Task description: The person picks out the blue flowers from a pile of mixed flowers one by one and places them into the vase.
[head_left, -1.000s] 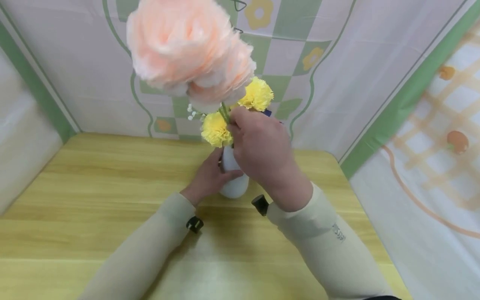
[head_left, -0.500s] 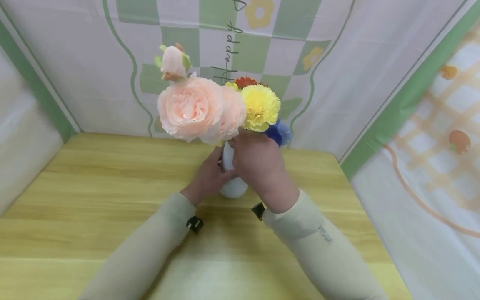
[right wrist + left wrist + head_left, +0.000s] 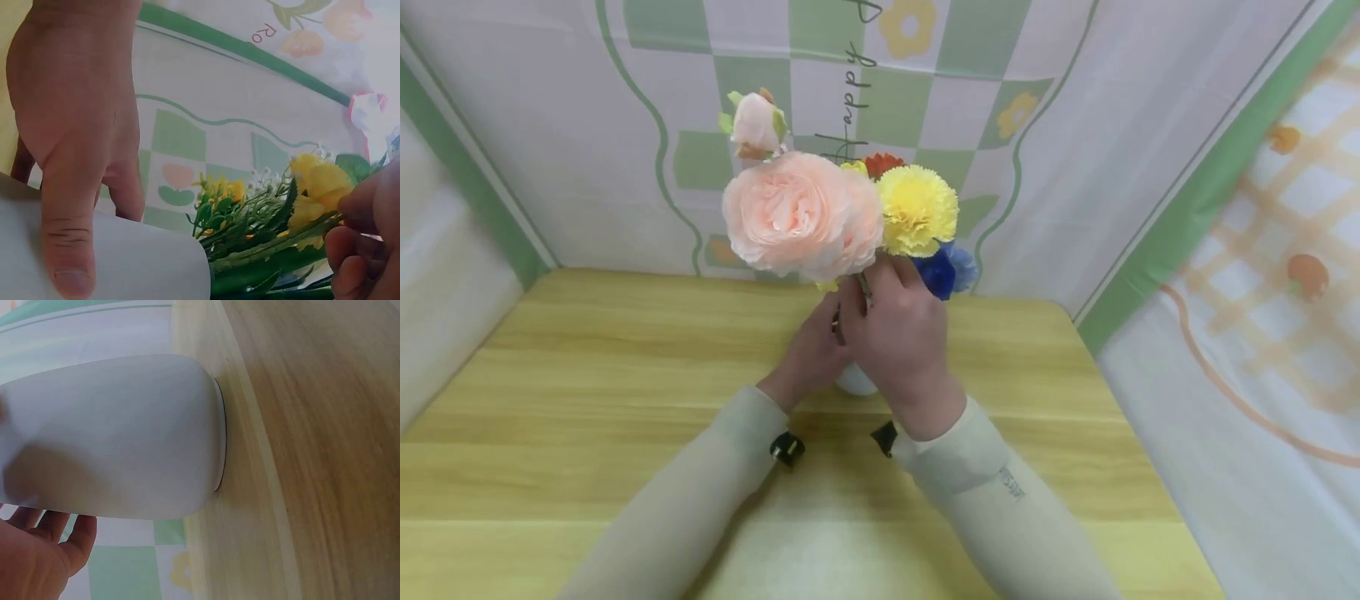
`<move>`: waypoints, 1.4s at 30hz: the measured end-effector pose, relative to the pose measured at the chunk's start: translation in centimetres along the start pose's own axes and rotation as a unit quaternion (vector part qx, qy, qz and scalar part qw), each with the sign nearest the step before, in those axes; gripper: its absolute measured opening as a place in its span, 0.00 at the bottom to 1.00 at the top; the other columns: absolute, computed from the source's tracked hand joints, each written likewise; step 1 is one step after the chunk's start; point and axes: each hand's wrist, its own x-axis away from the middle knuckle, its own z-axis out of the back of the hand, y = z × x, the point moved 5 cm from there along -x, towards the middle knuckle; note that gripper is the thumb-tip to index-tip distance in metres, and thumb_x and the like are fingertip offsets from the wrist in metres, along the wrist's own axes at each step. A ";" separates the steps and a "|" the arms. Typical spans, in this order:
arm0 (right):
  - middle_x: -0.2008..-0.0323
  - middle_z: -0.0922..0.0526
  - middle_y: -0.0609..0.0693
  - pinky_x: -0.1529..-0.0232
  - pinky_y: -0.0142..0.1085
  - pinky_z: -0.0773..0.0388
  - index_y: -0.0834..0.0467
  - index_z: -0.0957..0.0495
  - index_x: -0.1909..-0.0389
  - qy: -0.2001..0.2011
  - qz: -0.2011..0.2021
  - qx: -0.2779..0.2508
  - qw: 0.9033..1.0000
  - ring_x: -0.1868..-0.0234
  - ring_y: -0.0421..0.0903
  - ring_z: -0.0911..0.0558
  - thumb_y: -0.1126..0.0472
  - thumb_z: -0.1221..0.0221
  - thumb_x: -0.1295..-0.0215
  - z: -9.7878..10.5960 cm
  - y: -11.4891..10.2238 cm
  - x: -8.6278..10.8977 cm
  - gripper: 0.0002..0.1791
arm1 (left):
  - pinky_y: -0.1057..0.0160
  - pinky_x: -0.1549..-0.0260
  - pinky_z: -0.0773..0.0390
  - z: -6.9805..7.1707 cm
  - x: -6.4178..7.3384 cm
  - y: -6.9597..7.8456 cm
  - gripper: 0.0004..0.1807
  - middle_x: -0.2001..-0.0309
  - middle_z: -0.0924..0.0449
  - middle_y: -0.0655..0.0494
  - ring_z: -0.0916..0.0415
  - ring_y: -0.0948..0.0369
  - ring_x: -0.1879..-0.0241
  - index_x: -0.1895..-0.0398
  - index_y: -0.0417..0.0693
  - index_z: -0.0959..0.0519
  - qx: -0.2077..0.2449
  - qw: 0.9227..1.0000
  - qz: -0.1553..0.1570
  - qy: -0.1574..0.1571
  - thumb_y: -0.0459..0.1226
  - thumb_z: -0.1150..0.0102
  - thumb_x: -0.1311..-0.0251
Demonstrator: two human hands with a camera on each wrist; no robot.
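Note:
My left hand (image 3: 812,354) grips a white vase (image 3: 856,381) standing upright on the table. In the right wrist view, its thumb lies along the vase near the mouth. Green stems and leaves (image 3: 250,269) come out of that mouth. Just above it, my right hand (image 3: 906,333) pinches the stem (image 3: 866,290) of a pale pink rose (image 3: 793,212) with a bud (image 3: 756,125). Beside the rose are a yellow carnation (image 3: 917,212), a red flower (image 3: 883,164) and a blue flower (image 3: 936,273). The vase's upper part is hidden behind the hands in the head view.
The wood-grain table (image 3: 587,467) ends at a cloth backdrop (image 3: 587,167) with green checks, close behind the flowers. Another patterned cloth (image 3: 1247,350) hangs on the right. Each wrist carries a small black device (image 3: 787,448).
The pink rose has come down from high above to just over the vase. My right hand has dropped with it and shifted left; my left hand stays on the vase.

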 end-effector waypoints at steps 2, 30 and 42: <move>0.76 0.23 0.58 0.89 0.42 0.25 0.67 0.23 0.68 0.013 0.004 -0.004 1.000 0.82 0.51 0.25 0.67 0.45 0.35 0.0 -0.1 -0.2 0.06 | 0.55 0.44 0.25 0.1 0.0 0.0 0.25 0.39 0.28 0.49 0.29 0.54 0.39 0.38 0.44 0.34 -0.009 1.000 0.000 0.001 0.35 0.39 0.36; 0.83 0.30 0.52 0.89 0.45 0.31 0.63 0.27 0.77 -0.018 -0.075 -0.015 0.997 0.86 0.50 0.32 0.70 0.44 0.40 -1.3 2.6 2.0 0.07 | 0.52 0.45 0.24 0.0 0.2 -0.2 0.37 0.39 0.27 0.46 0.29 0.52 0.40 0.30 0.50 0.39 0.004 0.998 0.056 -0.003 0.43 0.31 0.39; 0.87 0.28 0.57 0.90 0.49 0.29 0.64 0.28 0.80 -0.035 -0.083 0.034 0.995 0.89 0.54 0.28 0.73 0.44 0.41 -1.0 2.5 1.7 0.10 | 0.51 0.44 0.25 -0.1 0.0 -0.2 0.41 0.37 0.28 0.45 0.30 0.51 0.38 0.26 0.52 0.42 -0.005 0.997 0.073 -0.008 0.44 0.30 0.39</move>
